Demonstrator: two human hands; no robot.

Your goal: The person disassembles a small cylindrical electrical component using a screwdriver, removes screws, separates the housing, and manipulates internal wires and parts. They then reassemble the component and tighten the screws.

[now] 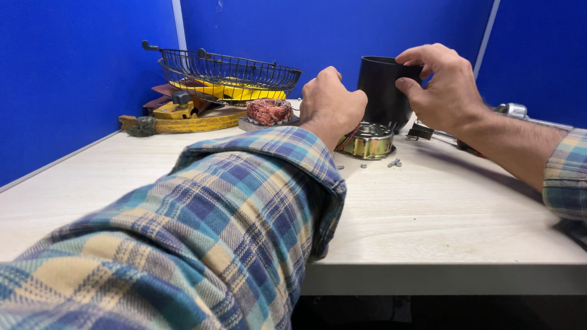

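Black cup (381,92) gripped by right hand (438,86); left hand (329,105) fisted beside.

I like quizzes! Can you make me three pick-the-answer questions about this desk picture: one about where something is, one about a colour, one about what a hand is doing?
1. Where is the dark wire basket?
A far left of the desk, by the blue wall
B on the floor
C in the person's lap

2. What colour is the plastic cylinder housing?
A white
B black
C red

3. What is the right hand doing?
A lying flat
B pointing up
C gripping the housing's rim

Answers: A, it sits near the back wall; B, it looks plain black; C, fingers curl over its top edge.
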